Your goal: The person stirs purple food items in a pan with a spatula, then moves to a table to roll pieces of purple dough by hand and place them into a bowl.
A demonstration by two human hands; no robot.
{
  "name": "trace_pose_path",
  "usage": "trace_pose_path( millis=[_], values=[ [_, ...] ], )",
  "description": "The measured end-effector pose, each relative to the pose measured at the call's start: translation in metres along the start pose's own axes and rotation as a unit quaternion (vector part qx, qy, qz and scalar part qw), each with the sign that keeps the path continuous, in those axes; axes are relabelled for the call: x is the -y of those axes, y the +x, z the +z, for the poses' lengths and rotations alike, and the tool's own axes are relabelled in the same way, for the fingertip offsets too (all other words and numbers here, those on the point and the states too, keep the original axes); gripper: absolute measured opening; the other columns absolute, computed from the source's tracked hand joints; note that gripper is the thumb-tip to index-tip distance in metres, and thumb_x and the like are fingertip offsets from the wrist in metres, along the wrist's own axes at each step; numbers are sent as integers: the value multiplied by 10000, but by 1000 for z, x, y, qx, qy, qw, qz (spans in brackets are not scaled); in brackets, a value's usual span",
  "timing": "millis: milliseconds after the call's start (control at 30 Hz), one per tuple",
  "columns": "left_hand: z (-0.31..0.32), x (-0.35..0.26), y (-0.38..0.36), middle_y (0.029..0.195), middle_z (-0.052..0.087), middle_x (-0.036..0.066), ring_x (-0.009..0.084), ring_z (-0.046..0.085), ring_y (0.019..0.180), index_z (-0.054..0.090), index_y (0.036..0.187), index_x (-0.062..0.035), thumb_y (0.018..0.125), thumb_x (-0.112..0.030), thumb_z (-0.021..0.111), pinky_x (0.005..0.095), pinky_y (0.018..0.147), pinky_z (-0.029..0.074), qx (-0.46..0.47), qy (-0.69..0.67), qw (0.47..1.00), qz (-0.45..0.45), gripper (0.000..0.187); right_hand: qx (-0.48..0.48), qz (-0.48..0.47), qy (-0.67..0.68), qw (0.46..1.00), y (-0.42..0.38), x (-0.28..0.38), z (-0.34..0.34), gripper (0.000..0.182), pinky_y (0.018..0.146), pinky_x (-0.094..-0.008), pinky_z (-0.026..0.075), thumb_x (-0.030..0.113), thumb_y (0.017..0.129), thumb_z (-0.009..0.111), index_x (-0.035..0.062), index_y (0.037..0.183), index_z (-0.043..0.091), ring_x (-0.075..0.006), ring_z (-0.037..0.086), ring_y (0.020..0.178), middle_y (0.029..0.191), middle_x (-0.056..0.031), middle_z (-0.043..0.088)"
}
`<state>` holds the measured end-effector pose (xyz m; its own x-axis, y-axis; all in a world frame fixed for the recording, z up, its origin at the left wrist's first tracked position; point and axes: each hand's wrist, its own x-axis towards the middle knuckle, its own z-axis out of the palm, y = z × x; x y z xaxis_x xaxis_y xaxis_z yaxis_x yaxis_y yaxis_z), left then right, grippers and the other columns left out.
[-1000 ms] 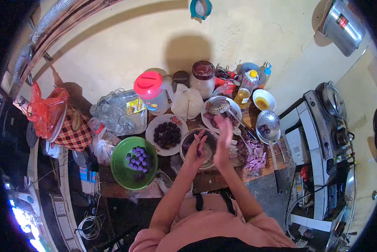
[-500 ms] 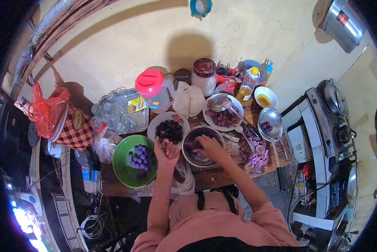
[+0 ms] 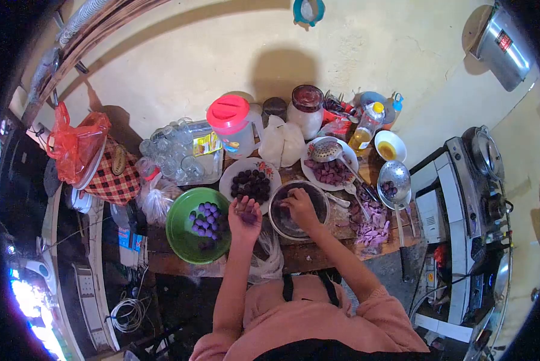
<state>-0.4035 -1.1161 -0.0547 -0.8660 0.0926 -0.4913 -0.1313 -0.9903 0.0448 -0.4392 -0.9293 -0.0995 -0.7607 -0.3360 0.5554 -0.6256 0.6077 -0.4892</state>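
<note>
Head view: left hand [image 3: 244, 216] open, cupping a purple ball [image 3: 249, 218]; right hand [image 3: 300, 204] pinches dough in the metal bowl [image 3: 282, 225]. Take small, even pinches.

Green bowl [image 3: 189, 240] holds violet balls [image 3: 202, 218]; white floral-rimmed plate [image 3: 227, 183] carries dark purple balls [image 3: 250, 185]; jug [image 3: 237, 135] lid is pink-red; cloth [image 3: 107, 177] is red-and-black checked; cut pieces [image 3: 373, 222] pale lilac; sleeves [image 3: 318, 331] salmon pink.
</note>
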Motion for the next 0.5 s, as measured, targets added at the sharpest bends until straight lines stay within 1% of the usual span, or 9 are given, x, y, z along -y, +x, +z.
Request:
trace_pose_path(
  millis=[67, 100, 167, 267, 300, 367, 400, 467, 500],
  values=[
    [7, 6, 0, 901, 603, 116, 245, 588, 832, 573, 889, -35, 797, -313, 506, 329, 672, 518, -38, 18, 999, 16, 301, -29, -16, -52, 998, 6, 8, -11, 107, 672, -352, 409, 44, 628, 648, 19, 719, 598, -265, 489, 769, 805, -98, 485],
    [12, 10, -1, 943, 596, 128, 253, 579, 881, 566, 918, -28, 799, -309, 503, 333, 710, 515, -57, 27, 998, 23, 312, -47, -9, -49, 998, 9, 8, -13, 117, 679, -351, 410, 46, 630, 648, 28, 736, 601, -265, 493, 784, 822, -97, 492],
    [22, 20, -5, 989, 577, 143, 265, 547, 954, 548, 963, -7, 810, -302, 486, 354, 793, 481, -8, 56, 998, 30, 338, -83, 4, -46, 995, 15, 7, -17, 140, 692, -350, 411, 52, 635, 649, 44, 769, 609, -265, 501, 815, 856, -97, 505],
    [19, 30, 3, 1055, 546, 160, 279, 510, 1021, 519, 1027, 19, 829, -305, 451, 374, 881, 427, 46, 82, 995, 17, 386, -88, 44, 75, 992, 25, 23, -31, 154, 750, -365, 393, 161, 722, 571, 122, 861, 625, -298, 493, 895, 953, -115, 522],
    [16, 33, 6, 1077, 535, 165, 283, 500, 1037, 509, 1047, 27, 836, -308, 438, 379, 904, 408, 61, 87, 994, 8, 403, -66, 32, 79, 994, 27, 34, -37, 186, 769, -381, 384, 164, 730, 569, 138, 908, 617, -292, 482, 927, 999, -110, 511],
    [14, 40, 9, 1108, 524, 143, 280, 494, 1032, 489, 1086, 0, 843, -321, 408, 364, 884, 405, 51, 128, 990, -12, 410, -23, 8, 84, 996, 28, 59, -49, 258, 806, -414, 367, 172, 746, 566, 169, 1002, 602, -279, 458, 990, 1092, -99, 490],
    [14, 43, 10, 1123, 518, 131, 278, 491, 1029, 479, 1105, -14, 847, -327, 393, 357, 874, 403, 46, 149, 988, -23, 415, 4, 6, 35, 999, 28, 68, -52, 305, 823, -451, 346, 178, 737, 578, 183, 1042, 580, -287, 429, 1034, 1141, -100, 456],
    [20, 52, 8, 1129, 516, 120, 266, 482, 1041, 476, 1120, -20, 845, -346, 403, 368, 918, 361, 74, 147, 985, -47, 433, 60, 2, -60, 996, 26, 83, -53, 411, 856, -523, 304, 190, 719, 603, 211, 1124, 536, -301, 370, 1123, 1240, -101, 389],
    [24, 55, 4, 1126, 518, 117, 264, 485, 1038, 476, 1120, -20, 846, -348, 405, 368, 917, 362, 89, 164, 981, -52, 433, 52, 12, -98, 994, 21, 82, -50, 470, 863, -556, 273, 221, 714, 608, 225, 1169, 487, -320, 322, 1157, 1279, -106, 333]
  ],
)
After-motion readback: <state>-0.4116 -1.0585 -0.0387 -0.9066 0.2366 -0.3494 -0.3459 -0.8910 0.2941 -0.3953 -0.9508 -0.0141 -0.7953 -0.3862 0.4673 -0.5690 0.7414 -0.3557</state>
